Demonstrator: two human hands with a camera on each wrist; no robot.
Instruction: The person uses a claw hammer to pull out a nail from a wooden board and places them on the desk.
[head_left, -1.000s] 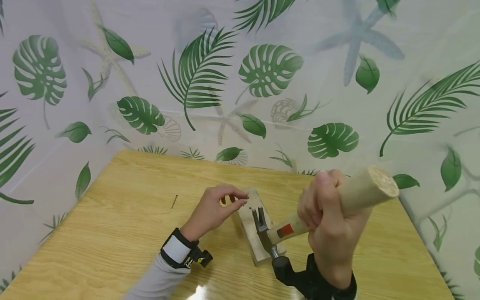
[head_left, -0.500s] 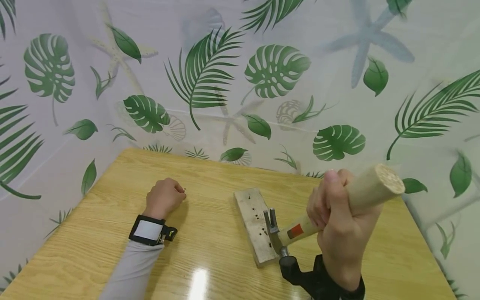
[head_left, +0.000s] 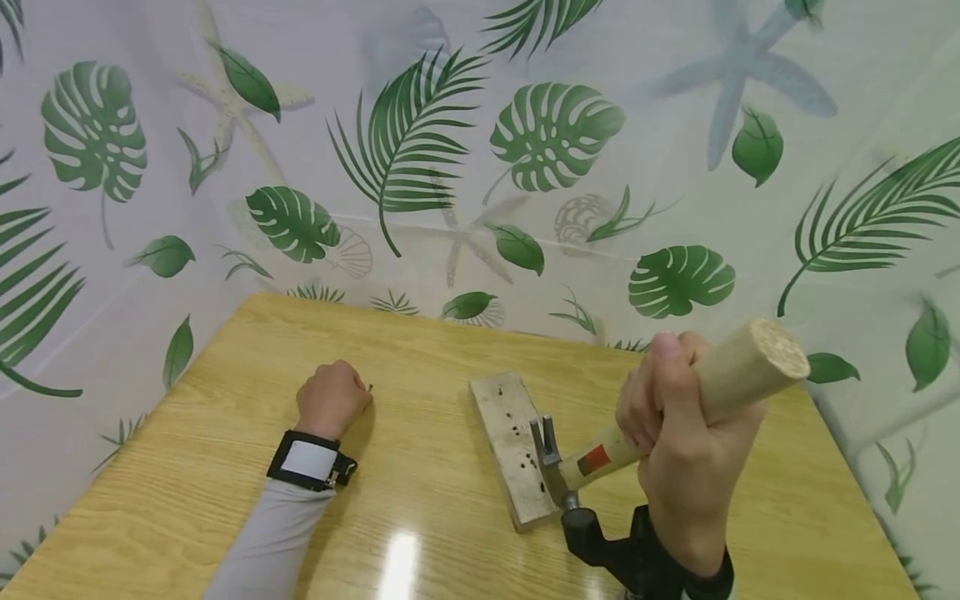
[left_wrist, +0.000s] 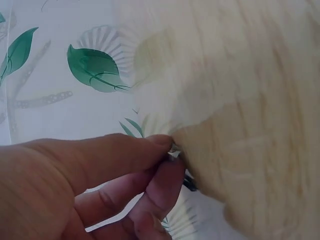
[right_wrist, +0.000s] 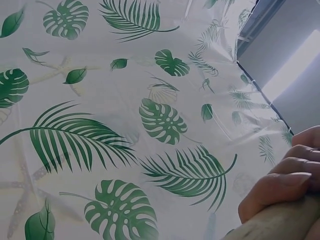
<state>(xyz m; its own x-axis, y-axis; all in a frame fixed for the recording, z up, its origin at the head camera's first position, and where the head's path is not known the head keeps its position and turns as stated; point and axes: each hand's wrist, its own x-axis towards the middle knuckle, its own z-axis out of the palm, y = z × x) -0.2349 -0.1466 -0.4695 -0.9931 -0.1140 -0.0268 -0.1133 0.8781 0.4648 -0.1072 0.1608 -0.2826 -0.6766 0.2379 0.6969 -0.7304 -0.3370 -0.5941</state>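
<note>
My left hand (head_left: 333, 398) rests low over the left part of the table, thumb and fingertips pinching a small nail (head_left: 370, 387). In the left wrist view, bright metal of the nail (left_wrist: 174, 149) shows between thumb and finger; the rest is mostly hidden. My right hand (head_left: 686, 433) grips the thick wooden handle of a claw hammer (head_left: 600, 458), butt end up and toward the right. Its metal head hangs low, claw pointing away, overlapping the right edge of a wooden block (head_left: 510, 467). Several dark holes or nail heads mark the block's top. The right wrist view shows curled fingers (right_wrist: 285, 187) on the handle.
The block lies flat on a wood-grain table (head_left: 420, 400), right of its middle. A white curtain (head_left: 450, 150) printed with green leaves hangs behind and at both sides. Both wrists wear black straps.
My left hand has moved left from the block to the nail lying on the table and pinched it. The right hand keeps holding the hammer in nearly the same place.
</note>
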